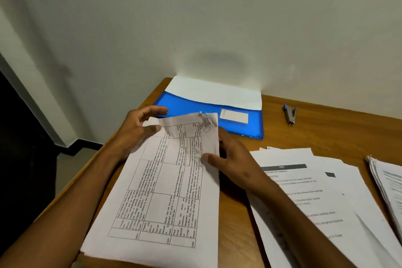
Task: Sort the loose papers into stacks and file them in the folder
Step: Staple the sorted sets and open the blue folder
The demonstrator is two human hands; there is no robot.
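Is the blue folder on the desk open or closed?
Closed: the blue folder lies flat, with white paper sticking out at its far edge.

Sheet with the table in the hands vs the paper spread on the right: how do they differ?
The table sheet carries a ruled grid of text; the right-hand spread shows lines of text under a dark header bar. The table sheet has its far end lifted and curled, with the left hand and right hand on it; the spread lies flat, fanned, with no hand on it. Both are white printed paper on the wooden desk.
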